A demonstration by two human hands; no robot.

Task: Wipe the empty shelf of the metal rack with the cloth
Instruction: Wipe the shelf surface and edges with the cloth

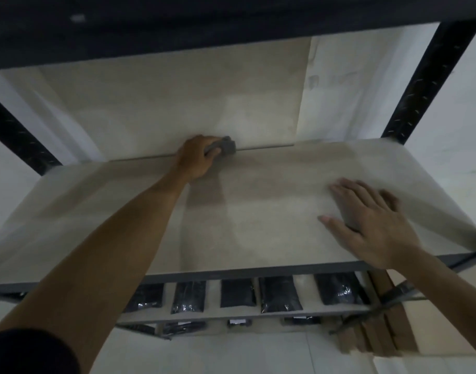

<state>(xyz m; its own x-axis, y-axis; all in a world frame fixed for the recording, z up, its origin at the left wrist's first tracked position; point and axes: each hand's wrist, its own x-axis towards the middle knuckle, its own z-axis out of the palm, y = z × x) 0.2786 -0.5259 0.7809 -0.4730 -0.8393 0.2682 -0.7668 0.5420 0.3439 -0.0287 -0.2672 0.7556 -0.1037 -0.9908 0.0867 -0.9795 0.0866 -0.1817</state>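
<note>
The left hand (195, 157) grips a grey cloth (224, 147) at the back edge of the pale shelf (258, 211). The right hand (366, 225) lies flat, fingers spread, on the shelf. Black packets (278, 292) line the shelf below; black posts (431, 82) frame it.

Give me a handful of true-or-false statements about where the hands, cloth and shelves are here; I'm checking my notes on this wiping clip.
1. The left hand grips the grey cloth at the back edge of the empty shelf. True.
2. The right hand holds a second cloth. False: it lies flat and open on the shelf, holding nothing.
3. The shelf below carries dark packets in a row. True.
4. The cloth sits at the shelf's front edge, nearest the person. False: it is at the far edge, by the wall.
5. Both hands are on the same shelf. True.
</note>
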